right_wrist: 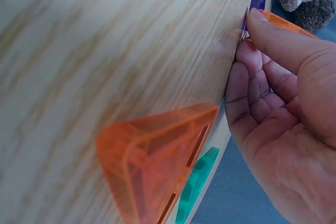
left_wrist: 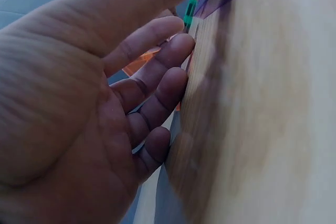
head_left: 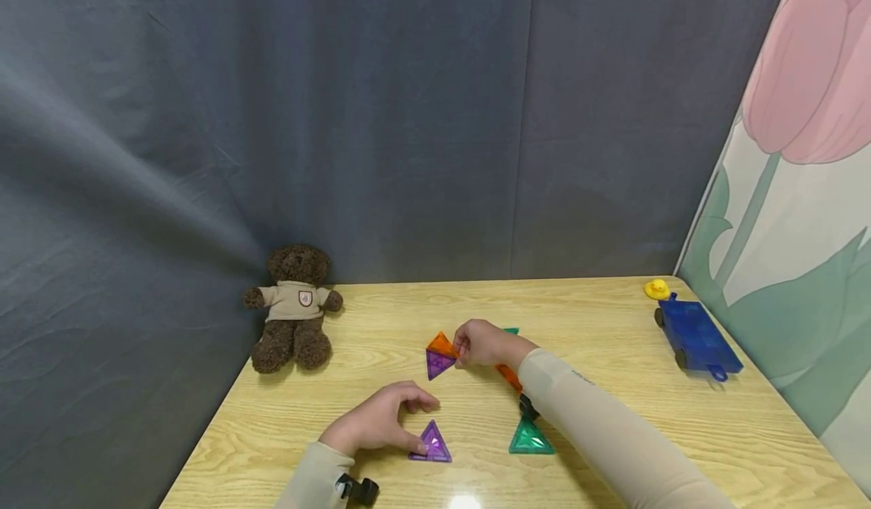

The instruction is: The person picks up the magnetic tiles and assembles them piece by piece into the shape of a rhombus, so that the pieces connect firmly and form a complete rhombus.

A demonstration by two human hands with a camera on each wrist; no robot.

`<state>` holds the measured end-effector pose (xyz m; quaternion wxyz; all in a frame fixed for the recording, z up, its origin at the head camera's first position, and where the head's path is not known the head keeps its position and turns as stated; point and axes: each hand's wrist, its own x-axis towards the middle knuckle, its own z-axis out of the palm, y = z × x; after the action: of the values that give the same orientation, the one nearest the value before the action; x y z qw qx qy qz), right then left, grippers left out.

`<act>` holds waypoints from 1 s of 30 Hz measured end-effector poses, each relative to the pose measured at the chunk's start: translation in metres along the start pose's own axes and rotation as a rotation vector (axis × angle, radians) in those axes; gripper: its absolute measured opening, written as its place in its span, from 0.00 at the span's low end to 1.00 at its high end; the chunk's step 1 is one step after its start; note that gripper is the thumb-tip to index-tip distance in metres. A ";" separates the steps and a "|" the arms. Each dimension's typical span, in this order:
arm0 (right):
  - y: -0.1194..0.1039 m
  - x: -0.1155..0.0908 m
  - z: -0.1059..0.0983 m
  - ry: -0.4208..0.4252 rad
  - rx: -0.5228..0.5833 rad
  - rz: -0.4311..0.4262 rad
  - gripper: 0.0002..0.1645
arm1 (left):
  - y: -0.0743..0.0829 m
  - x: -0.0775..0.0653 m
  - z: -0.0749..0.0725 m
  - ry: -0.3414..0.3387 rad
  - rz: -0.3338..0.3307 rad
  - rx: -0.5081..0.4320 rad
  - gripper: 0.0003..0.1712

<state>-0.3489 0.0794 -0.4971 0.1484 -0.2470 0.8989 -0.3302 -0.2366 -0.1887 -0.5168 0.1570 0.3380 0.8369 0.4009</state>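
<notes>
Wood-grain counter (head_left: pixel 585 308) underlies a purple triangle tile (head_left: pixel 438 364), its 3-o'clock corner apparently pinched by the right hand (head_left: pixel 480 342), while the left hand (head_left: pixel 379 420), thumb and fingers apart, thumbs a violet triangle tile (head_left: pixel 434 444) at 4 o'clock; a dipping right sleeve (head_left: pixel 605 422) could skew the green triangle tile (head_left: pixel 531 440).

The triangles (head_left: pixel 437 444) are purple, green and orange, the table (head_left: pixel 395 308) wood-grained pale yellow.

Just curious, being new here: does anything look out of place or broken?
Nothing stands out: the teddy bear is upright, the blue cart looks intact, and the green triangle and the purple triangle at the left hand show no visible damage.
</notes>
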 end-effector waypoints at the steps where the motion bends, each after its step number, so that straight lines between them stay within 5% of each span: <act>1: 0.000 0.000 0.000 0.002 -0.002 -0.002 0.11 | 0.000 0.000 0.001 -0.001 0.005 0.012 0.35; 18: -0.003 -0.001 -0.001 0.008 -0.036 -0.014 0.09 | 0.005 0.003 0.004 -0.029 -0.009 0.125 0.38; 30: -0.003 -0.001 -0.001 0.000 -0.041 -0.023 0.09 | 0.006 0.003 0.005 -0.020 -0.015 0.109 0.28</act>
<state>-0.3474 0.0784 -0.4946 0.1394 -0.2605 0.9025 -0.3134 -0.2336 -0.1810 -0.5156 0.1499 0.3438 0.8583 0.3502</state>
